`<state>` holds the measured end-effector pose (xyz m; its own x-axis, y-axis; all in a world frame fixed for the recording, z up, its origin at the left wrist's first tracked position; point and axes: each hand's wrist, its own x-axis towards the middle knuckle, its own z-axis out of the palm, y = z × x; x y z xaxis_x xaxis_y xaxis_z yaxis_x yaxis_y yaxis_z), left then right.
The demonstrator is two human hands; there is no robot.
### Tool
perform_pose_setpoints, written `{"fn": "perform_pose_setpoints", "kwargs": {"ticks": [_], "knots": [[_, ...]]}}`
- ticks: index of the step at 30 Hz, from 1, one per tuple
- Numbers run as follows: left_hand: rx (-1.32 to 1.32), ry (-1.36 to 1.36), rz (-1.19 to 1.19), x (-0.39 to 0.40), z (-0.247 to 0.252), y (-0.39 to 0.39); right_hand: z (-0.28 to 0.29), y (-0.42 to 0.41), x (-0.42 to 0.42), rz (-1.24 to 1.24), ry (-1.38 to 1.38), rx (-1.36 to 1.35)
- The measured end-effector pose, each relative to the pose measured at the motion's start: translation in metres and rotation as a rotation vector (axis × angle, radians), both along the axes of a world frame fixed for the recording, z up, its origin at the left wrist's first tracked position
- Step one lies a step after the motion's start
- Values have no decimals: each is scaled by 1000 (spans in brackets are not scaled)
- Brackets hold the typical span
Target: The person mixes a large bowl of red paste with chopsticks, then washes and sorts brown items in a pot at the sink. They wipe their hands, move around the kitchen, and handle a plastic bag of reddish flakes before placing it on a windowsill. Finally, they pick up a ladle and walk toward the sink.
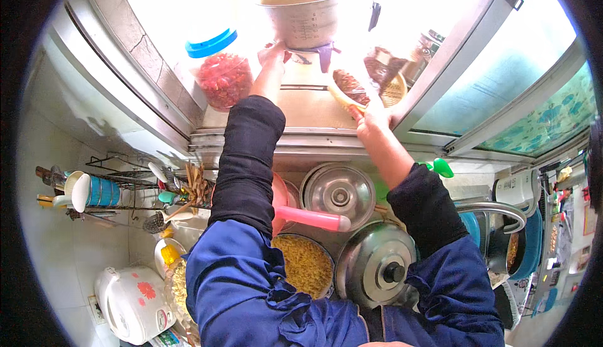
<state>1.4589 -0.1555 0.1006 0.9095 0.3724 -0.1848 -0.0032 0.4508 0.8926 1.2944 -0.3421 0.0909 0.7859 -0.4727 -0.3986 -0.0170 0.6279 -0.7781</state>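
In the bright window recess, my left hand [272, 54] touches the lower left side of a large metal pot with scale marks [304, 21]; glare hides how its fingers lie. A purple cloth [325, 57] hangs under the pot's base. To the left stands a clear plastic jar of red pieces [224, 78] with a blue lid [211, 44]. My right hand [374, 116] grips the near rim of a yellow plastic basket [341, 93], in which a clear bag of brown strips [351, 86] lies. Another bag of dark food [384, 66] is just beyond that hand.
Window frames [438, 64] flank the recess. Below the sill are a steel lid [340, 196], a pink-handled utensil [311, 217], a bowl of yellow food [304, 264] and a lidded pan [372, 262]. A wire rack [141, 177] and white rice cooker [129, 304] stand left, a tap [513, 215] right.
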Motion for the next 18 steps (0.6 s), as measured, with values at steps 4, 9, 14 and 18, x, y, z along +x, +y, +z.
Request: {"fn": "perform_pose_setpoints", "kwargs": {"ticks": [4, 9, 14, 18], "knots": [[44, 56, -16, 4, -2, 2, 0, -4, 12, -5, -118, -12], [114, 88, -28, 6, -2, -2, -20, -18, -8, 410, 15, -191], [146, 108, -22, 6, -4, -3, -1, 6, -35, 368, 95, 14], [149, 56, -15, -2, -7, -9, 9, -1, -55, 605, 62, -39]]}}
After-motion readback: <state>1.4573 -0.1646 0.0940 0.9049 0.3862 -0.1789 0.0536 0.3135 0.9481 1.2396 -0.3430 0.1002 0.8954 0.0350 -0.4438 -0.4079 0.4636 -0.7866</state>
